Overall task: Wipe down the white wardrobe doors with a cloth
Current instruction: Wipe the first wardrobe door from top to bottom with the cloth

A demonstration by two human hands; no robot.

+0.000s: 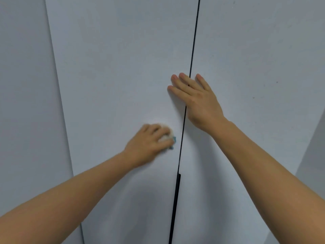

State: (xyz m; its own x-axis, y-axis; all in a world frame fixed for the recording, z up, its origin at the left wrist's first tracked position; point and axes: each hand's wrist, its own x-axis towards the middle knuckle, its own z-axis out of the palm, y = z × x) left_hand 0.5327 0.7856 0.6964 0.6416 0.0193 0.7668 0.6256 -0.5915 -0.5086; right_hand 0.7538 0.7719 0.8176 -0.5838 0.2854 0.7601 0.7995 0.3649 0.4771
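Two white wardrobe doors fill the view, the left door (119, 67) and the right door (255, 59), split by a thin dark gap (192, 55). My left hand (147, 143) presses a bunched white cloth (167, 136) with a blue edge against the left door, just left of the gap; hand and cloth are blurred. My right hand (197, 99) lies flat with fingers spread across the gap, higher up, holding nothing.
A slim black handle strip (177, 191) runs down the gap below my hands. Another white panel (22, 85) stands at the far left, and a grey wall (314, 155) shows at the right edge.
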